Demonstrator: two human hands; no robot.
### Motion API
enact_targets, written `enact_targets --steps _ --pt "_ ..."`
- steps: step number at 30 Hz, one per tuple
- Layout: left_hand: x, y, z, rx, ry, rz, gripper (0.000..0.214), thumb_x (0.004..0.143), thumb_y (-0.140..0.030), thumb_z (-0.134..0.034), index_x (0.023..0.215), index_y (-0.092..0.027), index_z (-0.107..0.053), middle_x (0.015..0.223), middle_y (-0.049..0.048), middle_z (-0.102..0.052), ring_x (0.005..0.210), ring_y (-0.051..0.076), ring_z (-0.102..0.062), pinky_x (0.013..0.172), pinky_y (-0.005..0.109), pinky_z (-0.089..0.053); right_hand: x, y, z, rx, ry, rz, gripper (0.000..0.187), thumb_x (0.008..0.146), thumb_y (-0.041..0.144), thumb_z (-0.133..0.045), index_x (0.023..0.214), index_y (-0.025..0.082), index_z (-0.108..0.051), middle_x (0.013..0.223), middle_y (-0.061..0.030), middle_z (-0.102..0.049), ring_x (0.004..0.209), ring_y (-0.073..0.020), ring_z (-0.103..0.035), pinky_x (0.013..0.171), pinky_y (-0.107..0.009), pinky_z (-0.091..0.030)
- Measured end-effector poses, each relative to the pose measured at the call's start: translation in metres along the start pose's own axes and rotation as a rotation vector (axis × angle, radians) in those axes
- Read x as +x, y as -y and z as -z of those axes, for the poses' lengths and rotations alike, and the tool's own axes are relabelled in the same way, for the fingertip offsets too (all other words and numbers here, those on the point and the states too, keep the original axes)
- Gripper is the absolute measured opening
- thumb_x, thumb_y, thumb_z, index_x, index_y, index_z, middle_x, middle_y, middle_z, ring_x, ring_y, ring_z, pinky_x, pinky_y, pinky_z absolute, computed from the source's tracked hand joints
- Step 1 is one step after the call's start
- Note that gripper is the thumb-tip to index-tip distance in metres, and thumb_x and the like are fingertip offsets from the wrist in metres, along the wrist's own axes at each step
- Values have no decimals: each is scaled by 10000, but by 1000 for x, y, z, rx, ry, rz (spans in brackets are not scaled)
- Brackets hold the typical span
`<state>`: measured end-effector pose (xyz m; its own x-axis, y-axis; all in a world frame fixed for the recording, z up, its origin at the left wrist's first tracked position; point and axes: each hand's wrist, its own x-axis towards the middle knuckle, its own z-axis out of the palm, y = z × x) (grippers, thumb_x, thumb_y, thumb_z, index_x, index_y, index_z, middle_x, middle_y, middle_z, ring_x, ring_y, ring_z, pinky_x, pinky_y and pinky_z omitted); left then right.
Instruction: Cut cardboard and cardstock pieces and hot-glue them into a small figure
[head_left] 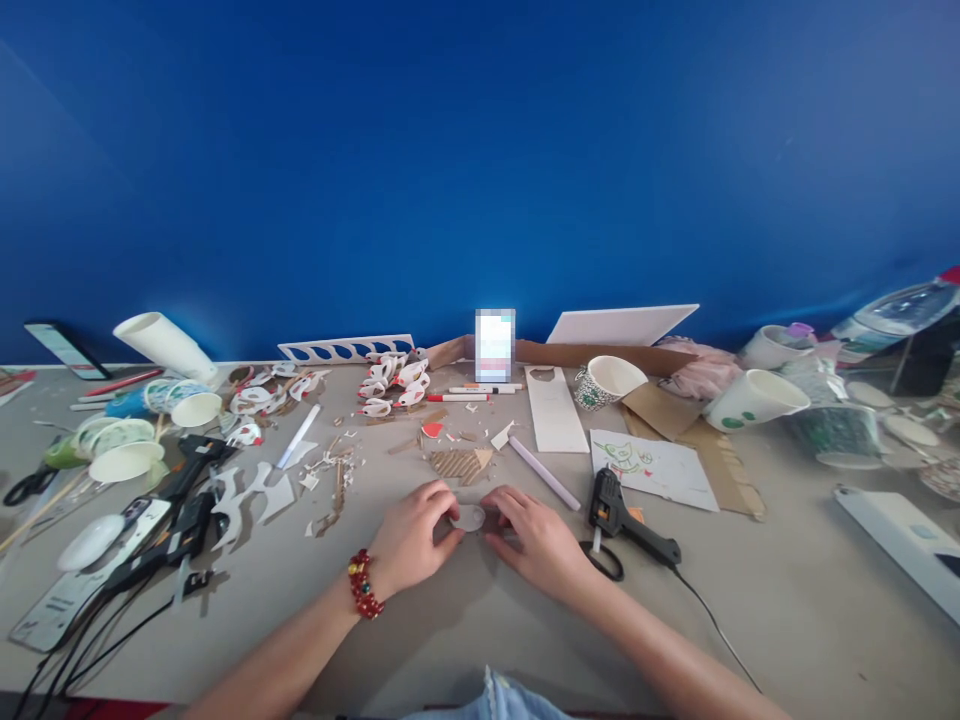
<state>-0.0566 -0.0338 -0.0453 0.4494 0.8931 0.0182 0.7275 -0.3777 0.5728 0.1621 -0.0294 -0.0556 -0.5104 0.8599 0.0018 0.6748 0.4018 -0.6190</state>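
Observation:
Between my two hands is a small pale, flat oval piece (470,517) with a round outline at its right end. My left hand (417,530) pinches its left end between thumb and fingers. At its right end are the curled fingertips of my right hand (538,540), thumb below and fingers above. The piece is close to the table top; I cannot tell if it touches it. Just beyond lies a striped brown cardboard piece (460,465). To the right of my right hand, a black glue gun (626,520) rests near black scissor handles (606,562).
White-and-red cutouts (394,382) cluster behind, near markers (457,398) and an upright phone (495,345). Paper cups (611,382) and a drawing (652,468) lie right. More glue guns (169,540), cups and a phone (67,600) crowd the left. A blue wall (480,170) rises behind.

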Motion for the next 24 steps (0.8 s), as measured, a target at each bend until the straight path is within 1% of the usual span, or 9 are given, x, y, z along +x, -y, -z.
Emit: enact_targets --steps 4,8,10,12,15,17,19,22,24 --pt "9 -7 -2 176 22 -124 220 805 -193 -624 1019 -200 -571 1057 76 -574 1027 266 -521 870 393 -472 1 -4 -1 39 -3 -11 316 792 102 -593 1096 189 -575 1034 -63 -634 788 -193 -629 700 -290 -470" --pt "15 -10 -3 164 39 -137 191 792 -135 -598 975 -190 -597 1042 86 -570 1030 275 -512 876 411 -462 -1 -8 -2 161 -63 -11 266 817 130 -591 1075 195 -584 1016 -57 -632 758 -180 -617 677 -282 -467" --pt "16 -10 -1 -2 3 -105 216 784 -150 -609 996 -194 -601 1039 79 -568 1003 257 -526 892 401 -452 -3 -9 0 284 -148 -6 177 878 196 -563 1052 200 -597 983 -54 -634 762 -177 -605 690 -281 -467" --pt "16 -9 3 -290 -3 -54 246 783 -174 -623 1027 -197 -598 1025 69 -572 961 225 -540 892 365 -450 -5 -9 2 433 -257 -18 150 933 283 -521 1024 205 -611 955 -52 -635 783 -180 -594 698 -277 -463" --pt "14 -7 7 -849 102 30 269 803 -236 -634 1063 -188 -582 977 57 -587 894 184 -547 819 301 -448 -7 -8 4 684 -353 -91 233 950 392 -507 997 197 -625 879 -42 -629 749 -174 -575 668 -266 -462" --pt "13 -8 7 -1149 156 63 319 784 -295 -671 1067 -179 -579 990 62 -589 876 176 -548 775 278 -436 -7 -6 4 846 -309 -132 278 937 436 -528 984 183 -633 806 -28 -621 705 -163 -565 659 -264 -465" --pt "13 -11 5 -1303 166 64 365 743 -338 -717 1045 -180 -589 1035 69 -584 898 181 -552 783 281 -428 -6 -5 2 977 -209 -130 307 926 460 -545 942 169 -639 747 -17 -616 679 -153 -560 662 -265 -464" --pt "13 -14 -1 -1325 165 66 388 707 -379 -746 1010 -192 -593 1081 79 -582 933 198 -557 828 314 -428 -7 -3 -2 1095 -90 -112 328 906 482 -574 880 159 -629 709 -11 -611 664 -143 -554 664 -267 -450" --pt "13 -15 -3 -1291 173 82 407 696 -408 -748 1002 -194 -586 1094 88 -581 928 205 -562 828 328 -435 -8 -3 -4 1134 -61 -131 336 879 499 -606 867 164 -609 702 -8 -605 653 -141 -547 659 -268 -442"
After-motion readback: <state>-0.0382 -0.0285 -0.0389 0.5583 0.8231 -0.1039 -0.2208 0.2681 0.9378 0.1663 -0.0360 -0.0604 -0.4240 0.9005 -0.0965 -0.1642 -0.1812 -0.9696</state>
